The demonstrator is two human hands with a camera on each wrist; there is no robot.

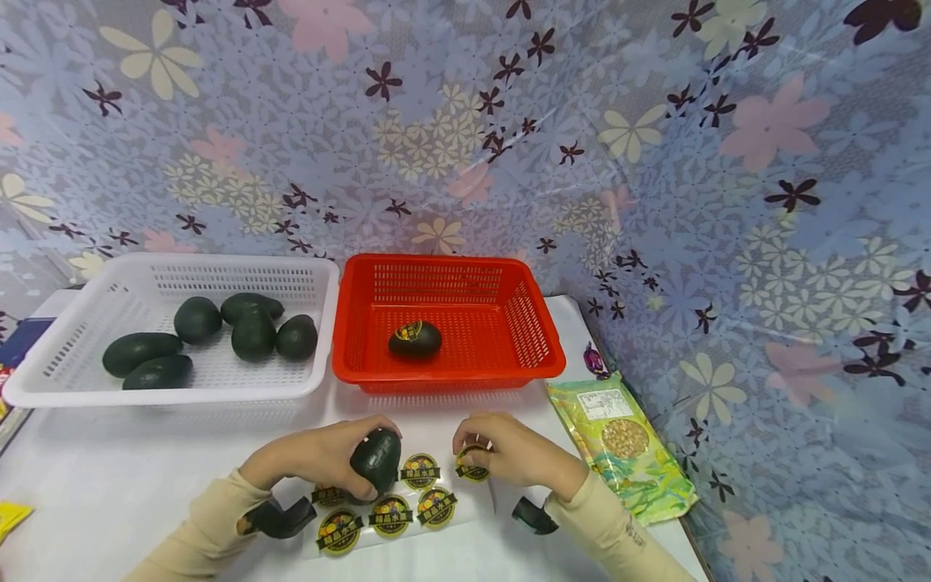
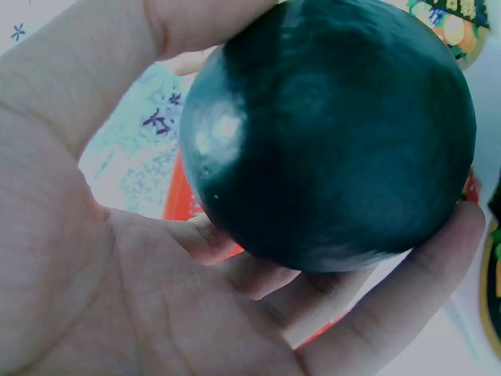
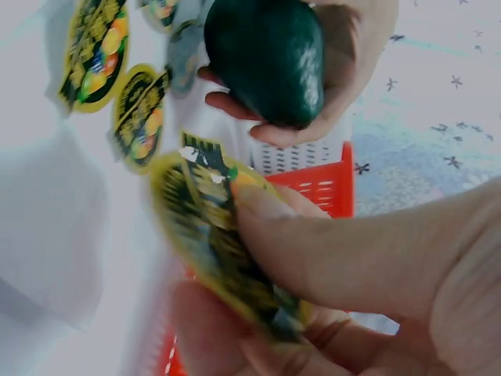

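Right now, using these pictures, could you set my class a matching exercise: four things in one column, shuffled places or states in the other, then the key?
Column one
1. Left hand
2. White basket
3. Right hand
4. Red basket

Column two
A. contains six avocados
B. pinches a round sticker
C. contains one stickered avocado
D. holds a dark green avocado

Pairs: 1-D, 2-A, 3-B, 4-C

I see passing room over the tabletop (image 1: 131, 469) at lower left; the white basket (image 1: 182, 398) at middle left and red basket (image 1: 451, 379) at centre bar the way.
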